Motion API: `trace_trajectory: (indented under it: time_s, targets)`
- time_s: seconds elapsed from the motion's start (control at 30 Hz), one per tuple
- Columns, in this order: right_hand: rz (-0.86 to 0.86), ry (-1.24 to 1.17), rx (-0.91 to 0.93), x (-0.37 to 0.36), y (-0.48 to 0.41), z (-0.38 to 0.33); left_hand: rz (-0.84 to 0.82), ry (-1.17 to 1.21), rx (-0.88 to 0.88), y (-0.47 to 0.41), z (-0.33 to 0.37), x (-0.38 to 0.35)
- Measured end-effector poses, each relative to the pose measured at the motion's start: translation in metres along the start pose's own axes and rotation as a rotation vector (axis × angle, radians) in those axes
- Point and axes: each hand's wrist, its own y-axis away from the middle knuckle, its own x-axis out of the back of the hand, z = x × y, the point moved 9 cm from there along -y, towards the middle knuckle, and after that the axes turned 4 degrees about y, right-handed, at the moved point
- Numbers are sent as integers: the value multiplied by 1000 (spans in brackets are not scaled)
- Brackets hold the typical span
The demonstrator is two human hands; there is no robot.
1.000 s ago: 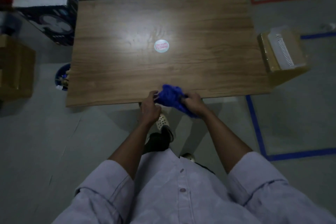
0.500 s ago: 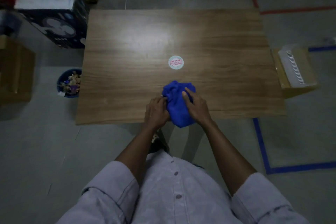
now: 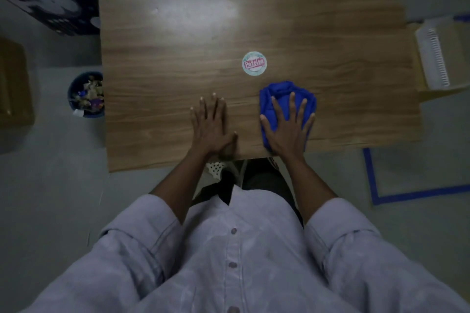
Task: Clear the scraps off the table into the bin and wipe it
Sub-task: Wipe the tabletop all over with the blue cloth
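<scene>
Head view: right hand [image 3: 287, 132] lies spread flat on the bunched blue cloth [image 3: 284, 93], which extends forward past its fingertips, while left hand [image 3: 211, 127] rests spread on the desk [image 3: 165, 63] alongside, bin [image 3: 85, 112], seemingly holding scraps, farther left.

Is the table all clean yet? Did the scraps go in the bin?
Scraps look done: the bin holds a heap, and the table shows only a round sticker. Wiping is in hand: the right hand presses the blue cloth flat near the front edge, and the left hand lies flat on the wood. Most of the tabletop likely awaits wiping.
</scene>
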Motion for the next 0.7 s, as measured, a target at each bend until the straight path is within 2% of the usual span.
trace_trajectory:
  time_s: [0.07, 0.17, 0.3, 0.4, 0.53, 0.7]
  targets:
    - [1, -29, -5, 4, -29, -7, -3, 37, 17, -6, -5, -4]
    - [-21, -96, 18, 8, -69, -39, 95, 71, 33, -5, -9, -2]
    - [2, -74, 229, 0, -64, -92, 264, 165, 9, -1, -8, 7]
    - [8, -70, 395, -8, -15, -89, 331, 136, -18, 0, -6, 10]
    - [-40, -65, 236, -3, 25, -12, 281, 101, -2, -2, -18, 7]
    - [-48, -71, -19, 12, -35, 28, 263, 94, 17, -3, -16, 5]
